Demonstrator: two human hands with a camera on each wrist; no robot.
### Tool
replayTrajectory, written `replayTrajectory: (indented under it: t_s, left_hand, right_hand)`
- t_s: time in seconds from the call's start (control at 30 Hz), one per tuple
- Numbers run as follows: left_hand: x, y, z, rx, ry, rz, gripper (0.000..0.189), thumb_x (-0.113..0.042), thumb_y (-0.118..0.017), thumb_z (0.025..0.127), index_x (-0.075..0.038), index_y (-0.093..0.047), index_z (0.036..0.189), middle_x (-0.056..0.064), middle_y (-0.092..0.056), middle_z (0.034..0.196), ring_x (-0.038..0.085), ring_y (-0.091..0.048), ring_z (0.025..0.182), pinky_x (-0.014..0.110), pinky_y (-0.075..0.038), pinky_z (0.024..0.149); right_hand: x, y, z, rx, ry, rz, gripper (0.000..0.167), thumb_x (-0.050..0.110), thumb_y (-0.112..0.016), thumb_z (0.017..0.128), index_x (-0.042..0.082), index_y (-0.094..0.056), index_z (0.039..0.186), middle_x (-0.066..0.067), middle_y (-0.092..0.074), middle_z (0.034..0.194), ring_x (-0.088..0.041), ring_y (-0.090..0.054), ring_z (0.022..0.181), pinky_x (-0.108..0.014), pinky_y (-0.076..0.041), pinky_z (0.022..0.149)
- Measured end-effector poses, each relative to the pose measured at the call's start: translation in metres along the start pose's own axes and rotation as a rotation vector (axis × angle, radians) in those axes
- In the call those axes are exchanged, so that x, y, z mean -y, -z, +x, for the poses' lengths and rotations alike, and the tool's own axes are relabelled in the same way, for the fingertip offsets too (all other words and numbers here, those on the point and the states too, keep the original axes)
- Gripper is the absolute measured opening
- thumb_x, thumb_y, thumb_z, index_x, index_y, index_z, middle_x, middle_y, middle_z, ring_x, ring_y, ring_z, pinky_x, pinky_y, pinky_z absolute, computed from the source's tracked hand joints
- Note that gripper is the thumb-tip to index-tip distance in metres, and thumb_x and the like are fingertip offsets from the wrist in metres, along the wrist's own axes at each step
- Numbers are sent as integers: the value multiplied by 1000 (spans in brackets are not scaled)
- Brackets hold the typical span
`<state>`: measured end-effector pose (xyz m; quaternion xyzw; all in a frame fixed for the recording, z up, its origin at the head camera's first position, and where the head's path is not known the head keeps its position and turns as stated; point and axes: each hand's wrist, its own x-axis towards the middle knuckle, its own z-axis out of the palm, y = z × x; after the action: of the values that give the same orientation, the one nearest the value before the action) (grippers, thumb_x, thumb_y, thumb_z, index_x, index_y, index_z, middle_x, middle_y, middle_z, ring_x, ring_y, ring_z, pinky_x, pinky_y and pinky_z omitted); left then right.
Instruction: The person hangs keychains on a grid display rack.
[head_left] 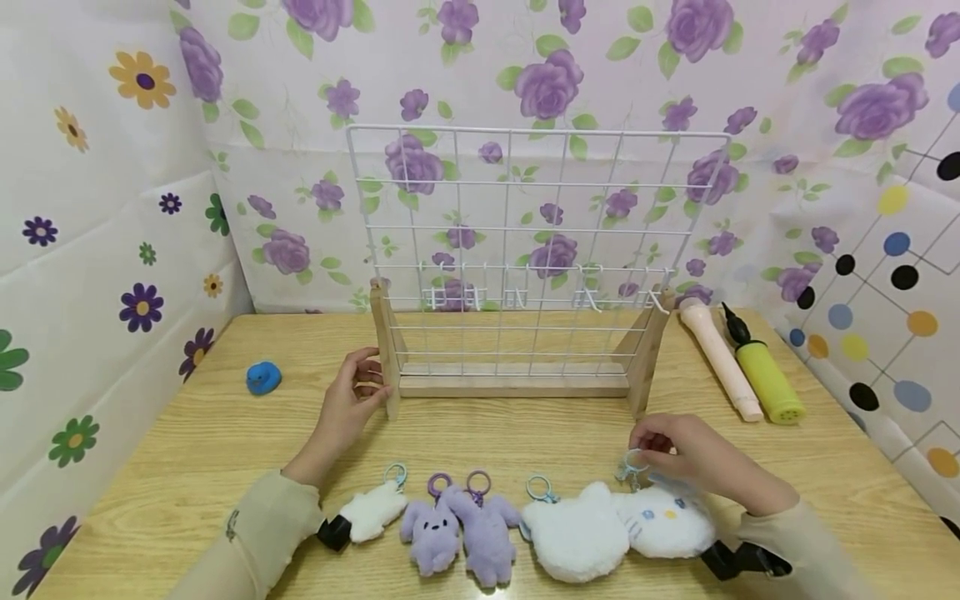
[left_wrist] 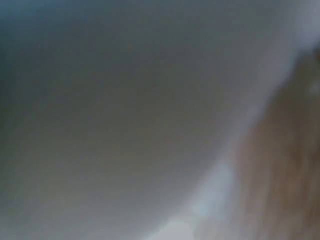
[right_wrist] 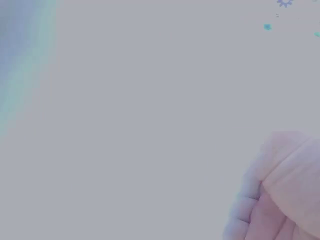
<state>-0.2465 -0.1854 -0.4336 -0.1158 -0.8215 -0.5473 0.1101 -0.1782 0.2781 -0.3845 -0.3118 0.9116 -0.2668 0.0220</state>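
Observation:
My left hand (head_left: 348, 400) grips the left wooden leg (head_left: 386, 350) of a white wire grid rack (head_left: 510, 227), thumb on the near side. At the front right, my right hand (head_left: 693, 450) pinches the light blue ring of a white plush keychain (head_left: 669, 523), a cat face with blue eyes and a yellow nose. Beside it lies another white plush keychain (head_left: 581, 533), back up. Two purple plush keychains (head_left: 435, 533) and a small white plush keychain (head_left: 372, 511) lie farther left. The left wrist view is a dark blur; the right wrist view shows curled fingers (right_wrist: 250, 200).
Several white hooks (head_left: 517, 297) hang along the grid's lower middle. A blue rubber duck (head_left: 263, 377) sits at the left. At the right lie a pale pink tube (head_left: 720, 358) and a yellow-green hand pump (head_left: 768, 379). Flowered sheets hang behind the wooden table (head_left: 202, 467).

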Motion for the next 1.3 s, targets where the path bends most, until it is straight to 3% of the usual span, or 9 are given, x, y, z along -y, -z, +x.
replayTrajectory:
  t_s: [0.47,0.7,1.3]
  left_hand:
    - [1,-1,-1,2,-36,14,58,-1,-66,89,-6,-38,140,18,-54,119,12,-54,97,15,-49,79]
    - [-2,-1,-1,6,-30,9,57,-2,-65,89,-7,-38,140,18,-53,120,18,-54,100,14,-49,80]
    - [1,-1,-1,4,-49,18,59,0,-66,89,-6,-37,140,18,-53,118,4,-52,95,12,-49,78]
  right_hand:
    - [9,36,-22,-28,25,-7,7,11,-66,90,18,-63,91,13,-61,82,6,-53,70,-19,-48,58]
    - [16,45,-25,-20,9,-22,7,12,-66,90,19,-64,92,11,-63,83,3,-56,71,-19,-50,59]
    - [17,62,-18,-207,96,-186,24,1,-74,80,22,-66,90,17,-63,83,9,-54,71,-17,-49,59]
